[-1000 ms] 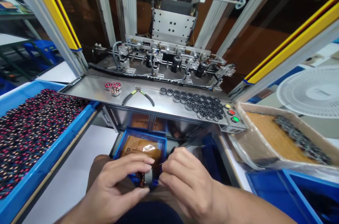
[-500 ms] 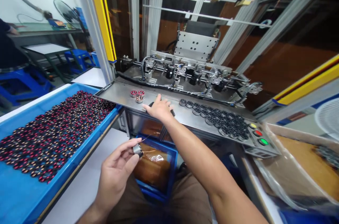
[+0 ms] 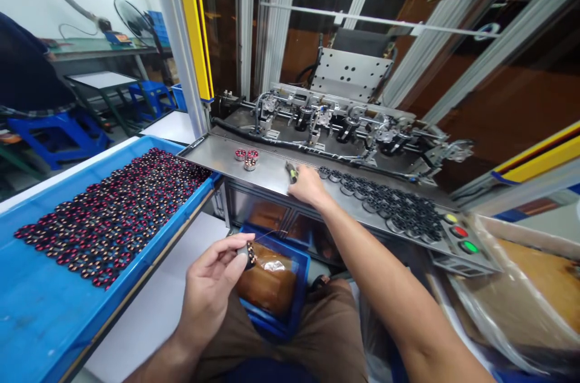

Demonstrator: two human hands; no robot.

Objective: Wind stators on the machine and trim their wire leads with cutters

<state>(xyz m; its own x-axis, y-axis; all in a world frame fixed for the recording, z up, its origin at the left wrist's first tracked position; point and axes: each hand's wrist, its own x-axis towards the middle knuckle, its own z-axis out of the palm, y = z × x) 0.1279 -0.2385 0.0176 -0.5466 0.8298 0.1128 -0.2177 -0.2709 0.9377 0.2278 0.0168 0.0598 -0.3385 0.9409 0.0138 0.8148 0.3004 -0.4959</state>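
Observation:
My left hand (image 3: 212,277) pinches a small motor stator (image 3: 250,254) with copper windings between thumb and fingers, above my lap. Thin wire ends (image 3: 276,232) stick out from it to the right. On the metal ledge, my right hand (image 3: 308,185) is closed around a pair of dark pliers (image 3: 290,173) with a greenish mark; its handles are mostly hidden by the fingers. Left of the pliers stand 3 red-and-copper wound stators (image 3: 249,163). To the right of that hand, many black unwound stator cores (image 3: 385,202) lie in rows.
A blue tray (image 3: 40,310) of wound stators is at left. Behind the ledge stands a winding machine (image 3: 335,120). Control buttons (image 3: 460,231) and a lined carton (image 3: 498,298) are at right. Below is a blue crate (image 3: 301,274). A person (image 3: 31,69) sits far left.
My right hand has gone from lying spread over the tool to closing around the pliers. The stator in my left hand has turned, showing its copper windings. The view has shifted slightly.

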